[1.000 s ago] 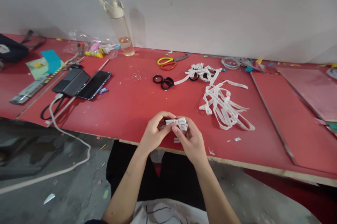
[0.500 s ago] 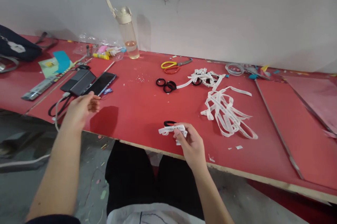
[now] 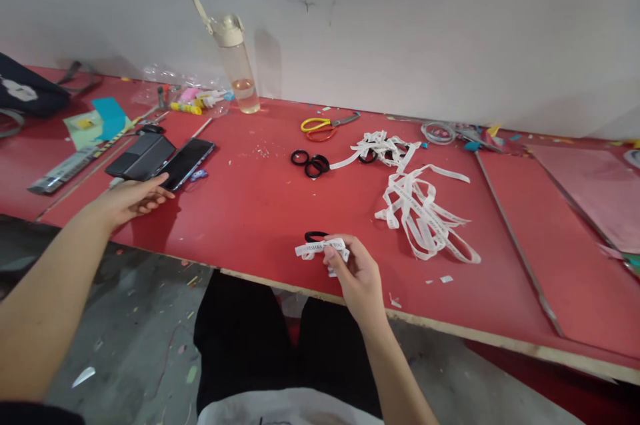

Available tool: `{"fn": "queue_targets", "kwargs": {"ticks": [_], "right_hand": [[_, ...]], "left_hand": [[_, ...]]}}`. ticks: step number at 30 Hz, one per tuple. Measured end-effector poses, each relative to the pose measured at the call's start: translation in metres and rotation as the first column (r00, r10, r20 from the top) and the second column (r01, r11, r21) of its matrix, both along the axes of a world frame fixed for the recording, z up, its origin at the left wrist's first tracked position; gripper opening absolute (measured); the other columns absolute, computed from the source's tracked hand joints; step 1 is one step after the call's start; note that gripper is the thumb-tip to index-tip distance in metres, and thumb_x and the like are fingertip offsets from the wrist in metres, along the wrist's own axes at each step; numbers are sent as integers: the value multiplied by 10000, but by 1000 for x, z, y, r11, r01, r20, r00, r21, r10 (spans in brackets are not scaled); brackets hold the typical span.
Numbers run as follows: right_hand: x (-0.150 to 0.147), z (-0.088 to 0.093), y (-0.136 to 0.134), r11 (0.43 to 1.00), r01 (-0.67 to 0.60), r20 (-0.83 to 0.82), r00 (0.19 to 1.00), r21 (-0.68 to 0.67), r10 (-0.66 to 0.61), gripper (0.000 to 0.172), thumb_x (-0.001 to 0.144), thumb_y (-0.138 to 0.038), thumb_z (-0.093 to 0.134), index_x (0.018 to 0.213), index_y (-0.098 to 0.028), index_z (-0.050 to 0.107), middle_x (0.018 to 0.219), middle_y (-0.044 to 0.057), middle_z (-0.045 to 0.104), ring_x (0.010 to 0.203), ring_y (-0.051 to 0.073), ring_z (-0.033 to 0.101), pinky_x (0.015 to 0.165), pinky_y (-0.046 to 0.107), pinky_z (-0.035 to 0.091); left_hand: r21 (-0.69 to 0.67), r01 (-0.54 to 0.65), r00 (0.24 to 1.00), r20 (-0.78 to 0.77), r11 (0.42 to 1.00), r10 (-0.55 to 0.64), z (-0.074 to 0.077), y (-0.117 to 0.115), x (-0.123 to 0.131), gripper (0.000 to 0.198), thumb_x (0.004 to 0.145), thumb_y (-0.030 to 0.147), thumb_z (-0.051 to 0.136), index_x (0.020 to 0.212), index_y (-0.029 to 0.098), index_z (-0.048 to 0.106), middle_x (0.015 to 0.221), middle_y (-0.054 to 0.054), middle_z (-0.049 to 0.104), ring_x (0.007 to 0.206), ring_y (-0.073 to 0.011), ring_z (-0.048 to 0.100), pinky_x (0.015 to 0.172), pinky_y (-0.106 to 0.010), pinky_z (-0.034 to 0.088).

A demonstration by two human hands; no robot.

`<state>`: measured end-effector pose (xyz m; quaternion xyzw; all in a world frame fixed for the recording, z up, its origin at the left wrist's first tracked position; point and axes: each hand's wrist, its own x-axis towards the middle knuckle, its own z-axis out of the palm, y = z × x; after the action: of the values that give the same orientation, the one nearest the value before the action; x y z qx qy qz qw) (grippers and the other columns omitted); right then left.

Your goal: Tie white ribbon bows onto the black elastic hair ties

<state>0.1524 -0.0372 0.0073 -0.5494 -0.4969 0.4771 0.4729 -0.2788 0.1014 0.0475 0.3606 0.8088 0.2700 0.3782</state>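
My right hand (image 3: 361, 278) pinches a short folded piece of white printed ribbon (image 3: 315, 248) between thumb and fingers near the front edge of the table. A black ring-shaped band (image 3: 316, 236) shows just behind that ribbon; whether it is also gripped I cannot tell. My left hand (image 3: 135, 202) is open at the lower corner of a dark smartphone (image 3: 188, 164), thumb at its edge and fingers loosely stretched. Several black bands (image 3: 317, 165) lie mid-table, beside a tangled pile of ribbon (image 3: 385, 148). Closer to me on the right is a second loose ribbon heap (image 3: 420, 212).
Yellow-and-red-handled scissors (image 3: 330, 124) lie toward the wall. A clear bottle (image 3: 243, 75) stands at the back left. Beside the phone are a dark folded device (image 3: 141, 155) and a packaged strip (image 3: 65, 170). A raised board edge (image 3: 520, 245) crosses the table at right.
My left hand has moved left and slightly down, its fingers opening out beside the phone. My right hand keeps the ribbon in nearly the same place. The whole view has shifted slightly.
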Motion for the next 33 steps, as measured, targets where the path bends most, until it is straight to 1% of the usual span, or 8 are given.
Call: {"fn": "queue_targets", "kwargs": {"ticks": [2,3,7,15,20,25,28,33], "right_hand": [[0,1,0,1000,-4,-1,1000,-1,4,288,938,-465,593,1020,-198,665,762,13,629,659,112,530,617,220,471],[0,1,0,1000,-6,-2,1000,-1,6,289,939,-465,591,1021,-198,664,763,14,630,658,114,532,617,223,470],[0,2,1,1000,-8,1,1000,-1,8,299,937,-478,590,1004,-195,660,758,17,628,657,123,543,614,232,464],[2,-2,-2,1000,-6,25,1000,3,6,279,943,-463,594,1004,-195,646,768,14,629,676,121,558,630,229,467],[1,-1,-3,1000,-15,33,999,13,15,265,945,-443,595,1017,-194,653,773,16,640,679,119,561,638,229,471],[0,-2,-2,1000,-14,40,999,13,14,278,943,-450,594,1025,-191,653,775,23,644,677,126,568,633,234,475],[1,-2,-2,1000,-15,41,999,18,15,273,942,-446,595,1024,-193,653,773,23,646,677,126,573,625,230,476],[1,-2,-2,1000,-17,51,999,18,16,274,943,-448,589,1024,-194,655,764,22,647,668,129,576,622,233,477]], "left_hand": [[-81,-42,996,81,996,49,2,2,2,417,855,469,673,731,73,706,538,-18,534,434,-55,350,361,-140,223],[-101,-61,992,102,993,71,2,3,3,406,851,466,680,732,78,704,538,-11,523,438,-52,339,361,-135,203],[-101,-76,989,115,992,88,3,4,5,373,820,447,722,699,95,702,523,-15,521,443,-56,319,356,-141,172],[-110,-69,978,187,992,89,2,6,0,345,796,426,768,710,98,699,537,-11,529,452,-49,322,354,-127,187],[-120,-54,980,182,991,76,2,7,-2,358,822,413,742,701,79,703,526,-26,521,444,-58,318,346,-147,185],[-113,-18,988,152,993,35,1,7,-2,371,815,453,734,695,102,706,544,-35,536,459,-71,319,356,-159,187],[-118,-31,986,159,993,50,2,6,-1,371,811,451,729,700,97,703,558,-36,534,470,-69,315,372,-155,173],[-118,-44,988,141,992,60,2,5,0,476,861,536,627,666,109,704,553,-59,556,461,-87,317,362,-185,167]]}}
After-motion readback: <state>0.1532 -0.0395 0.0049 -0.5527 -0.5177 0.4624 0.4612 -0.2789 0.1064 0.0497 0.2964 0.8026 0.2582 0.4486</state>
